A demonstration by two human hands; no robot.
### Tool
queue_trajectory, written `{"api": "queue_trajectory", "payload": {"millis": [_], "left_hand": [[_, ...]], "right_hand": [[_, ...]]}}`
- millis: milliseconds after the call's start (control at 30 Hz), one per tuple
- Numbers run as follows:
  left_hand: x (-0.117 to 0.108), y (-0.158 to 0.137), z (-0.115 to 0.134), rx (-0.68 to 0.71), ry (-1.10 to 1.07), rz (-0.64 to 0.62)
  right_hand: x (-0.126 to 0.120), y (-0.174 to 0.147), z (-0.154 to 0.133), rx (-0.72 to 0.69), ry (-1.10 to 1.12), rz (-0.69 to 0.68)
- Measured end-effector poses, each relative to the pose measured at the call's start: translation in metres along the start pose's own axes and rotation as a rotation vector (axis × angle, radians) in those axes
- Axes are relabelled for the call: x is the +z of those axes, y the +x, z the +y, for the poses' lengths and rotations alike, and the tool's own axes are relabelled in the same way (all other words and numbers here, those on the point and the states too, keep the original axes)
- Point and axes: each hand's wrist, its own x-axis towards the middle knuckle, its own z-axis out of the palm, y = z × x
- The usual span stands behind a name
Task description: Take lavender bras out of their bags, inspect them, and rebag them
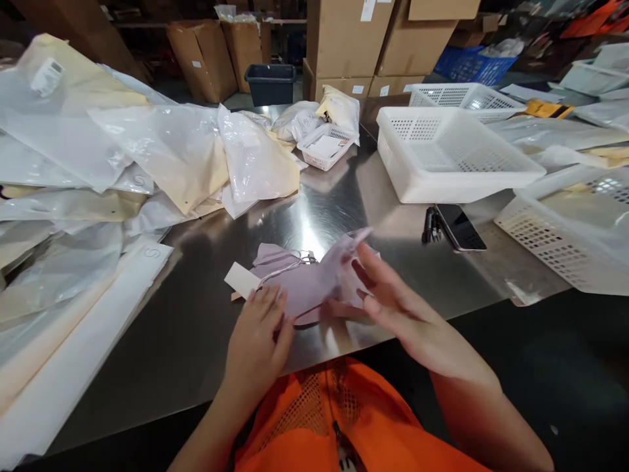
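A lilac garment (307, 285) with thin straps and small metal rings lies partly folded on the steel table, close to its front edge. A blank white tag (242, 280) sticks out at its left end. My left hand (260, 331) lies with outstretched fingers on the garment's left part, fingertips beside the tag. At the other end, my right hand (390, 298) holds up the garment's right side, with thin fabric raised between thumb and fingers. The exact grip is partly hidden by the cloth.
Bagged goods (162, 151) are heaped along the left. Beyond the garment stands a small white basket (325, 157). To the right are large white baskets (457, 177), black pens (431, 225) and a phone (460, 227). Cardboard boxes (348, 39) rise behind the table.
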Motion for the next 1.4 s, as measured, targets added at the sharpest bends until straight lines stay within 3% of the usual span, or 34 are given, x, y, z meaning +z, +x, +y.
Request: {"api": "queue_trajectory", "payload": {"millis": [67,200,267,433,500,567,700,833,900,1000,1133,1300,1367,1400], "left_hand": [[-0.014,-0.021,-0.019,-0.102,0.042,0.052],[-0.025,-0.057,-0.04,-0.335,0.106,0.109],[-0.022,-0.068,-0.045,-0.409,0.082,0.117],[-0.009,-0.064,-0.049,-0.395,-0.01,0.114],[-0.007,-0.054,-0.05,-0.349,-0.047,0.126],[-0.007,-0.045,-0.048,-0.329,-0.08,0.142],[-0.01,-0.043,-0.046,-0.398,-0.092,0.15],[-0.009,-0.059,-0.053,-0.451,-0.037,0.156],[-0.014,-0.066,-0.067,-0.475,0.038,0.174],[-0.032,-0.071,-0.101,-0.559,0.26,0.195],[-0.06,-0.068,-0.156,-0.753,0.562,0.016],[-0.063,-0.07,-0.194,-0.802,0.626,-0.083],[-0.061,-0.077,-0.198,-0.798,0.633,-0.092],[-0.061,-0.081,-0.198,-0.795,0.631,-0.089]], "right_hand": [[0.007,0.004,0.0,-0.06,-0.175,-0.113],[0.003,0.022,0.008,-0.185,-0.325,0.043],[0.0,0.039,0.014,-0.214,-0.412,-0.003],[0.014,0.112,0.026,-0.325,-0.719,-0.414],[0.029,0.138,0.03,-0.235,-0.786,-0.603],[0.046,0.152,0.031,-0.104,-0.783,-0.676],[0.076,0.143,0.033,-0.028,-0.769,-0.554],[0.081,0.115,0.035,-0.02,-0.877,-0.378],[0.075,0.108,0.038,-0.002,-0.963,-0.401],[0.072,0.106,0.04,0.015,-1.064,-0.618],[0.078,0.103,0.039,0.004,-0.866,-0.806],[0.066,0.099,0.041,-0.013,-0.525,-0.945],[0.055,0.103,0.047,0.017,-0.272,-0.918],[0.051,0.106,0.051,0.039,-0.111,-0.803]]}}
